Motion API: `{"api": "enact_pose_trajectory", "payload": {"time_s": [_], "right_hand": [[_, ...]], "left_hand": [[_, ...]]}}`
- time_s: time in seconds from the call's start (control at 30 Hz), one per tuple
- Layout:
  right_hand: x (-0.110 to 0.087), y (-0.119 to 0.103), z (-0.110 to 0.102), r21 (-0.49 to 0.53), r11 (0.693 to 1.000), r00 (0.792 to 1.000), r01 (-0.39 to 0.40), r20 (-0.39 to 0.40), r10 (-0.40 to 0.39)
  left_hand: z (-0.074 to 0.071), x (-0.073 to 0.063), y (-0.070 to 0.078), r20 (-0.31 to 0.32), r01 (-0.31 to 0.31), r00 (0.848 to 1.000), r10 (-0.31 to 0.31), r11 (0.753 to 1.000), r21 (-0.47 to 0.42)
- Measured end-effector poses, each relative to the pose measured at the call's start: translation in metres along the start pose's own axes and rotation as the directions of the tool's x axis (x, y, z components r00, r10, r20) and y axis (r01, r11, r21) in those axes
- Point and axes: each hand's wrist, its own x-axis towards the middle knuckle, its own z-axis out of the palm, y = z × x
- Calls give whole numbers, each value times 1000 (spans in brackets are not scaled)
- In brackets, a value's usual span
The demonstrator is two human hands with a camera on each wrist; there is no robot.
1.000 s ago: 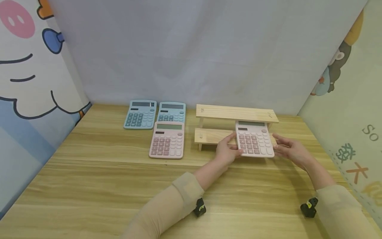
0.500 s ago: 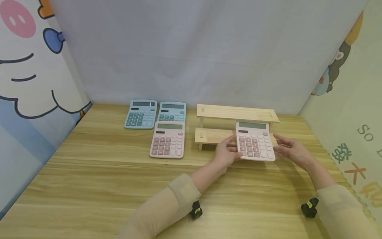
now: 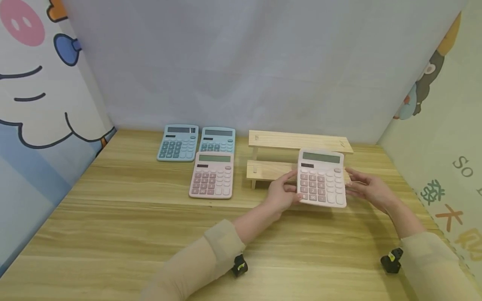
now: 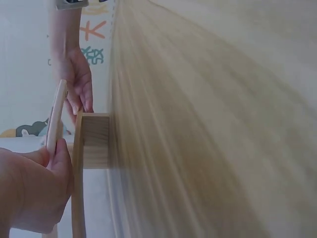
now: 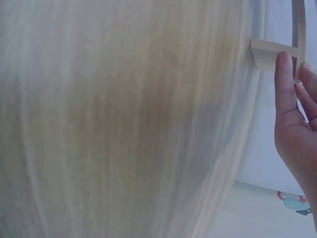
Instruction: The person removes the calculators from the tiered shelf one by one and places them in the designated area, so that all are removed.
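My left hand (image 3: 280, 194) pinches a pink calculator (image 3: 321, 177) by its lower left edge, thumb on the front near the 0 key. The calculator is tilted, keys toward me, in front of a two-step wooden stand (image 3: 299, 141); its top overlaps the upper board. In the left wrist view the calculator (image 4: 56, 116) appears edge-on, off the lower board. My right hand (image 3: 370, 190) holds the right end of the lower step. The right wrist view has its fingers and thumb (image 5: 296, 116) on either side of that board, beside the stand's leg (image 5: 267, 52).
Left of the stand, another pink calculator (image 3: 211, 175) lies in front of a blue calculator (image 3: 217, 140), overlapping it. A second blue calculator (image 3: 178, 143) lies farther left. All rest on the wood-grain table (image 3: 132, 234). A pale cloth (image 3: 241, 62) hangs behind.
The pink calculator has come toward me, out from under the upper board, and its face shows more fully. My left hand has shifted slightly left; my right hand has stayed at the step's end.
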Motion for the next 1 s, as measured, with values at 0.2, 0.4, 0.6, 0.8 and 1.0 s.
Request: {"api": "enact_pose_trajectory", "payload": {"time_s": [0.2,0.4,0.6,0.8,1.0], "right_hand": [[1,0,0,14,999,999,34,-6,-34],[1,1,-1,13,1000,1000,27,9,-28],[0,-1,0,17,1000,1000,-11,5,10],[-1,-2,1,36,999,1000,6,14,-7],[-1,-2,1,57,998,1000,-1,9,0]], "left_hand": [[-4,-7,10,32,-39,999,39,999,-3],[-10,-14,15,70,-67,995,66,998,13],[-19,-17,17,95,-79,992,78,997,8],[-27,-21,22,115,-82,990,80,996,14],[-34,-25,28,125,-76,989,74,997,12]]}}
